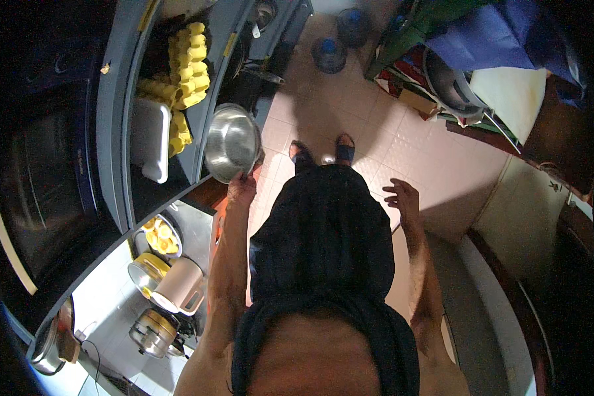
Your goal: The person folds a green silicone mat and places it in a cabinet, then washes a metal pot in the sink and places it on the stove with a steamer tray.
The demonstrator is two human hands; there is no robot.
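My left hand (241, 190) grips the near rim of a shiny stainless steel pot (231, 141), which is tipped so that its bare inside faces me. The pot is held at the front of a dark shelf unit on the left. A small dark shape shows at the pot's right side; I cannot tell what it is. My right hand (402, 199) hangs free over the tiled floor, fingers apart and slightly curled, touching nothing. Yellow egg cartons (190, 64) and a white plastic container (153, 141) sit on the shelf beside the pot.
A counter below left holds a bowl of yellow pieces (163, 237), a pink jug (180, 284) and a metal pot (153, 332). A pan handle (265, 75) juts from the shelf. Large water bottles (328, 55) stand on the floor. At right, a frying pan (450, 84) rests on a rack.
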